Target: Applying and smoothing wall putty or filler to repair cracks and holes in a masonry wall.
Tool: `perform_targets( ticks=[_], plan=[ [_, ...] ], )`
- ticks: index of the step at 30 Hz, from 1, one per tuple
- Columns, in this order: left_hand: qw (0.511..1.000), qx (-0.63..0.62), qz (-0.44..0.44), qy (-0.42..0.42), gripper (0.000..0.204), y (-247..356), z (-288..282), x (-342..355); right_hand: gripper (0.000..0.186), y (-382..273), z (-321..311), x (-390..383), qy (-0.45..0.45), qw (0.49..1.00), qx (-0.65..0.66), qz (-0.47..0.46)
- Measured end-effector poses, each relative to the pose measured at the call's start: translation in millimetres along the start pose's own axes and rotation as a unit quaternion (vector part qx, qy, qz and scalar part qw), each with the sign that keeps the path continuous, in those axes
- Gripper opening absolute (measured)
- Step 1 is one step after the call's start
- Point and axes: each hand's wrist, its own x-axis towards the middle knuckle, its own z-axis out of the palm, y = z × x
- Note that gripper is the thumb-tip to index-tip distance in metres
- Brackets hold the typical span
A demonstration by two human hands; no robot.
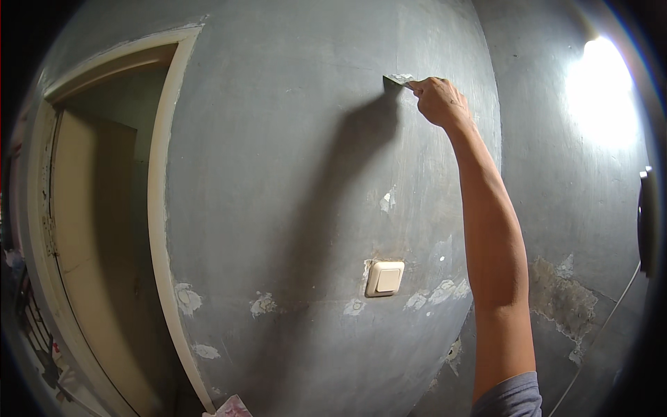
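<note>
My right hand is raised high against the grey wall, closed around the handle of a putty knife. The knife's blade meets the wall beside a small patch of whitish, chipped surface. Most of the handle is hidden inside my fingers. Below my arm's shadow, several pale patches mark the wall, among them one patch above the light switch. My left hand does not show.
At the left stands a door frame with a beige door inside it. A bright lamp shines on the right wall, above a rough bare patch. The corner of a pinkish-white object pokes up at the lower edge.
</note>
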Motion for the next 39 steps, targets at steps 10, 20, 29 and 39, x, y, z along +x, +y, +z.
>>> perform_targets(
  ticks=[10, 20, 29, 39],
  plan=[
    [0.998, 0.023, 0.028, -0.043, 0.012, -1.7, 7.0, 0.3, 0.036, 11.9, 7.0, 4.6, 0.022, 0.999, 0.034, -0.022],
    [0.994, -0.029, -0.105, -0.025, 0.019, 18.4, 35.4, -18.6, 0.029, 23.5, -20.0, -58.2, -0.081, 0.991, 0.064, -0.081],
    [0.964, -0.195, -0.136, -0.116, 0.018, 93.3, 92.7, -23.7, 0.031, -40.8, 4.5, -317.2, -0.310, 0.412, 0.825, 0.230],
    [0.953, -0.184, -0.164, -0.175, 0.013, 131.3, 75.9, -12.0, 0.028, -134.7, -14.6, -466.1, -0.355, 0.601, 0.716, 0.005]
  ],
)
